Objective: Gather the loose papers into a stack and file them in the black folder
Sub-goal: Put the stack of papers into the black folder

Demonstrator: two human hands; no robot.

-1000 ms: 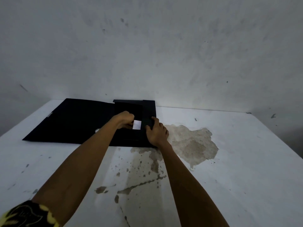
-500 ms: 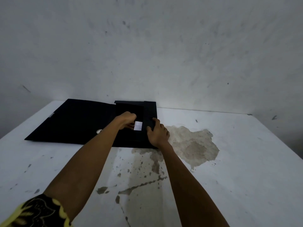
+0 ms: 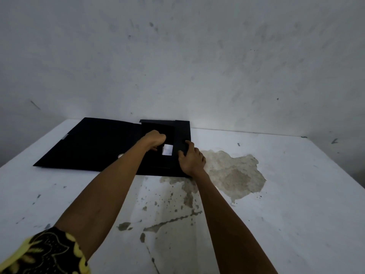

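**Two hands on the open black folder [image 3: 94, 145]**

1. Location. The black folder lies open and flat at the 11 o'clock part of the table [image 3: 296, 194], its far edge close to the wall [image 3: 197, 56]. Only a small white patch of paper [image 3: 167, 149] shows, inside the folder's right half and framed by black flaps.

2. Left hand [image 3: 155, 139]. It rests on the folder's right half, at 9 o'clock of the paper and just beside it. The fingers are curled under. Whether they pinch the paper cannot be told, as the knuckles hide the fingertips.

3. Right hand [image 3: 192, 160]. It is at 3 o'clock of the paper. Its fingers curl over the edge of the side flap [image 3: 182, 133] and grip it.

4. Obstructions. Both forearms cross the near table and cover part of the folder's near edge. A black-and-yellow patterned sleeve [image 3: 45, 254] sits at 7 o'clock of the view.

5. Surface and room. The table is white, scuffed and speckled. A large brownish stain [image 3: 235, 171] spreads at 3 o'clock of the right hand, with smaller spots trailing toward 6 o'clock. The wall is pale grey and mottled with dark marks.
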